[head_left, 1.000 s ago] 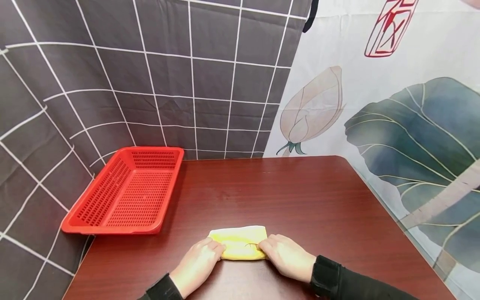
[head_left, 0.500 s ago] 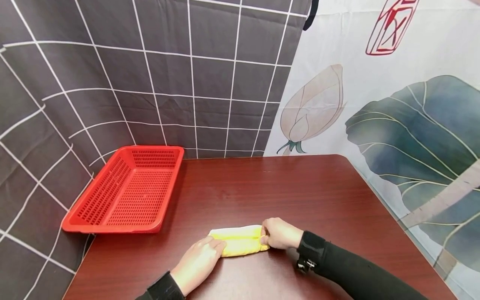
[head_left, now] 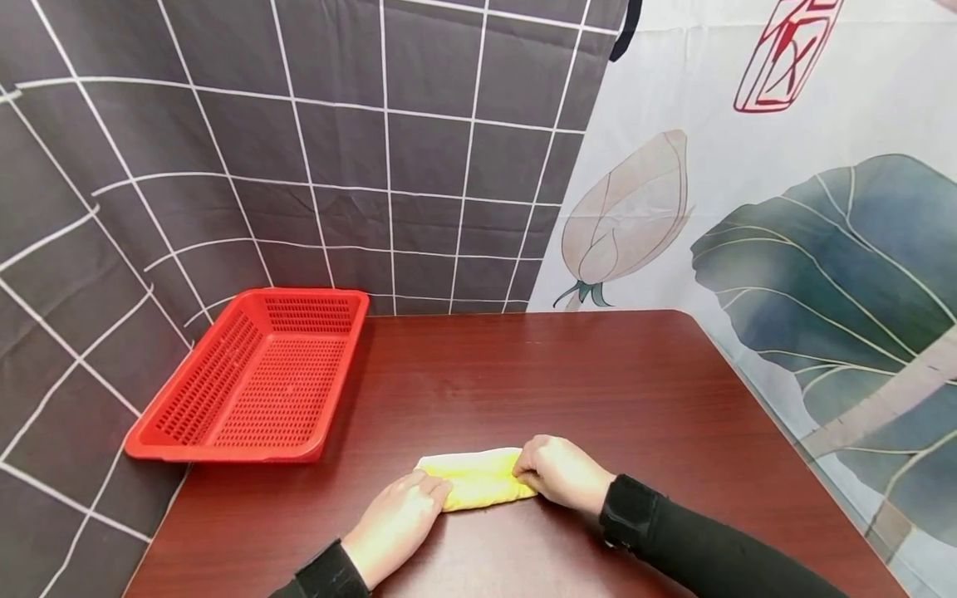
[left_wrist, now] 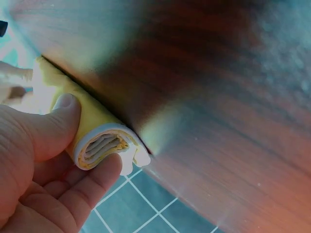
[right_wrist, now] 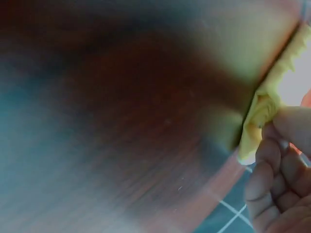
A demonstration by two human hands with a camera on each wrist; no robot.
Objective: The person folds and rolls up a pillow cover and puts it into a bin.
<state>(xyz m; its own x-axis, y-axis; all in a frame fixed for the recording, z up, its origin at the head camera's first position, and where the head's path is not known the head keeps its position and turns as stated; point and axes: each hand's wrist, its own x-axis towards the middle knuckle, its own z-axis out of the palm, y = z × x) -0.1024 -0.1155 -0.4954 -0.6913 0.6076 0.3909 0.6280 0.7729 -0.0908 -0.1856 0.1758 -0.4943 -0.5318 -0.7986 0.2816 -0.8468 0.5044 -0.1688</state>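
Note:
A yellow towel (head_left: 482, 478) with a white edge lies rolled up near the front middle of the table. Its left end is held by my left hand (head_left: 398, 517); the left wrist view shows the thumb on top of the roll (left_wrist: 95, 114) and the fingers by its spiral end. My right hand (head_left: 566, 475) pinches the other end between curled fingers and thumb. In the right wrist view, that end of the towel (right_wrist: 262, 111) looks bunched at the fingertips. Part of each end is hidden under the hands in the head view.
A red plastic basket (head_left: 321, 415) with perforated walls stands at the table's left back. The dark red wooden table (head_left: 568, 374) meets a grey checked curtain (head_left: 426, 216) behind and a white flower-print cloth (head_left: 635, 100) on the right.
My right hand has moved up and over the towel's right end, then slightly left, still gripping it. The towel's front edge looks more tightly rolled. My left hand stays about where it was.

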